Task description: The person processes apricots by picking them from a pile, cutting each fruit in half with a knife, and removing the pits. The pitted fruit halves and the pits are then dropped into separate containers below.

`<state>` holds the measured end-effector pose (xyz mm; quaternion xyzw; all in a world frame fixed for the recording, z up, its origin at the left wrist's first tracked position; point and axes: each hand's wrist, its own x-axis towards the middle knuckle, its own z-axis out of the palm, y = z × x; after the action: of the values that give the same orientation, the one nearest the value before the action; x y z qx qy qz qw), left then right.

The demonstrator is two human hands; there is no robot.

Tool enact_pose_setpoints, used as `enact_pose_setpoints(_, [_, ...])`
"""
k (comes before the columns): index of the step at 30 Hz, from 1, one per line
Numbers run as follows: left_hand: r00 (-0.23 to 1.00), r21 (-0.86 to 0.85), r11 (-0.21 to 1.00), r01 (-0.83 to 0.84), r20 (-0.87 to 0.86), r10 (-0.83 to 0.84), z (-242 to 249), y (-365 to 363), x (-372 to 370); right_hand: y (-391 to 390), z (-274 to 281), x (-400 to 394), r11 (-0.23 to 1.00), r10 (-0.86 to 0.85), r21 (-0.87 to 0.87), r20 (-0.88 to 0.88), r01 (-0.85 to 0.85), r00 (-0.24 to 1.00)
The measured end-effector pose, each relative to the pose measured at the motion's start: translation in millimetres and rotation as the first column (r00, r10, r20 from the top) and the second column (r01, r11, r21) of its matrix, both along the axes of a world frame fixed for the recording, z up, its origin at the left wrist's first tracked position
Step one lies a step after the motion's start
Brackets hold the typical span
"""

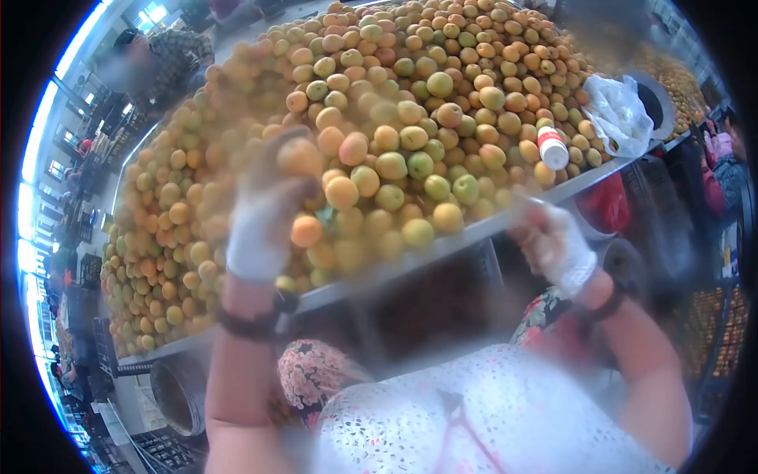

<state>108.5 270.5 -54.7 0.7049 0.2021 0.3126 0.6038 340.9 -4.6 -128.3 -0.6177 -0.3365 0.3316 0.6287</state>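
Apricots (391,166), yellow-orange and some greenish, lie heaped on a wide metal-edged table. My left hand (268,205), in a whitish glove, reaches over the near left part of the heap. Its blurred fingers curl round an apricot (300,157). Close to the table's near rim, my right hand (554,243) hangs with bent fingers drawn together; its glove is whitish too. Whatever those fingers may hold is too blurred to make out. Loose apricots surround the left hand, and a small green leaf (324,213) shows beside it.
A white bottle with a red label (552,148) lies on the fruit near the metal rim (466,231). Right of it is a crumpled white plastic bag (620,114). A dark bucket (175,395) stands below at left. Other people are around the far left and right.
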Motion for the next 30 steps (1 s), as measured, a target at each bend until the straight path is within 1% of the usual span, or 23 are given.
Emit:
enact_pose_setpoints(1, [1.000,-0.045,0.999,0.002,0.030,-0.001,-5.9,-26.5,-8.1,-4.2,-4.6,-12.3,0.990,0.111,-0.129,0.410,-0.063,0.905])
enact_pose_setpoints(2, [0.988,-0.223,0.969,0.104,0.139,-0.074,-13.4,-50.5,-19.4,-8.3,-4.0,-29.5,0.966,0.157,-0.249,0.382,-0.062,0.911])
enact_pose_setpoints(3, [0.998,-0.256,0.966,0.041,0.064,-0.026,-16.2,-77.4,-25.0,-10.8,-2.6,-48.2,0.929,0.195,-0.365,0.347,-0.060,0.917])
enact_pose_setpoints(4, [0.996,-0.285,0.957,0.051,0.080,-0.030,-26.3,-94.7,-36.1,-12.3,15.5,-67.3,0.872,0.238,-0.485,0.310,-0.062,0.920])
enact_pose_setpoints(5, [0.995,-0.315,0.947,0.058,0.099,-0.028,-35.1,-110.0,-45.5,-18.1,21.1,-78.5,0.875,0.280,-0.468,0.285,-0.122,0.917])
enact_pose_setpoints(6, [0.996,-0.300,0.953,0.038,0.087,-0.012,-37.2,-125.6,-53.2,-22.8,25.4,-92.4,0.949,0.236,-0.286,0.360,-0.134,0.903])
enact_pose_setpoints(7, [0.996,-0.312,0.950,0.032,0.084,-0.006,-37.4,-139.6,-62.5,-28.2,30.0,-107.7,0.984,0.176,-0.093,0.421,-0.151,0.890])
enact_pose_setpoints(8, [0.995,-0.325,0.945,0.043,0.104,-0.010,-35.3,-153.3,-71.2,-33.6,37.0,-122.4,0.982,0.185,-0.104,0.419,-0.156,0.889])
enact_pose_setpoints(10, [0.990,-0.333,0.941,0.054,0.141,-0.007,-25.7,-180.5,-87.0,-41.7,53.7,-148.5,0.978,0.118,0.100,0.462,-0.183,0.879])
enact_pose_setpoints(13, [0.989,-0.271,0.960,0.069,0.145,-0.030,-10.1,-211.9,-110.7,-61.6,65.8,-183.3,0.958,0.169,0.132,0.452,-0.253,0.876])
enact_pose_setpoints(14, [0.987,-0.268,0.961,0.073,0.154,-0.032,-5.8,-222.1,-116.5,-70.1,75.2,-193.1,0.951,0.220,0.126,0.372,-0.284,0.902])
enact_pose_setpoints(15, [0.987,-0.234,0.971,0.058,0.161,-0.020,-1.8,-231.7,-121.2,-75.0,78.2,-200.4,0.950,0.219,0.126,0.381,-0.285,0.898])
enact_pose_setpoints(17, [0.985,-0.197,0.980,0.039,0.174,-0.004,3.7,-243.4,-132.4,-80.6,80.4,-211.1,0.953,0.191,0.089,0.568,-0.290,0.800])
enact_pose_setpoints(19, [0.986,-0.185,0.978,0.100,0.154,-0.072,7.5,-247.5,-145.6,-87.0,81.3,-218.6,0.952,0.199,0.074,0.585,-0.297,0.786])
enact_pose_setpoints(20, [0.986,-0.187,0.978,0.090,0.158,-0.060,8.1,-250.4,-148.9,-89.1,80.2,-221.0,0.956,0.153,0.094,0.648,-0.277,0.746])
enact_pose_setpoints(21, [0.975,-0.191,0.972,0.134,0.200,-0.096,7.4,-253.0,-151.8,-89.8,79.0,-224.1,0.956,0.116,0.111,0.704,-0.270,0.701])
enact_pose_setpoints(22, [0.965,-0.199,0.967,0.162,0.237,-0.113,6.0,-255.6,-157.3,-92.1,83.1,-227.0,0.962,0.112,0.089,0.738,-0.260,0.665])
enact_pose_setpoints(23, [0.960,-0.207,0.966,0.153,0.264,-0.095,4.0,-258.2,-160.9,-93.5,84.7,-229.1,0.963,0.116,0.068,0.768,-0.260,0.630])
enact_pose_setpoints(24, [0.964,-0.236,0.962,0.138,0.254,-0.076,7.2,-262.2,-165.4,-90.9,77.5,-231.9,0.953,0.112,0.109,0.742,-0.284,0.661])
enact_pose_setpoints(25, [0.968,-0.267,0.956,0.119,0.246,-0.052,8.9,-264.5,-168.4,-91.5,82.5,-232.3,0.958,0.134,0.033,0.829,-0.286,0.544])
enact_pose_setpoints(27, [0.965,-0.235,0.966,0.105,0.257,-0.042,-9.5,-256.0,-165.6,-90.4,80.0,-235.0,0.946,0.204,-0.021,0.814,-0.324,0.544])
enact_pose_setpoints(29, [0.959,-0.272,0.959,0.084,0.283,-0.003,-24.5,-251.4,-163.2,-87.8,69.6,-239.0,0.950,0.108,0.043,0.884,-0.311,0.455])
enact_pose_setpoints(30, [0.948,-0.192,0.981,0.042,0.317,0.022,-31.9,-248.3,-158.2,-85.0,67.7,-239.3,0.944,0.123,0.034,0.886,-0.329,0.446])
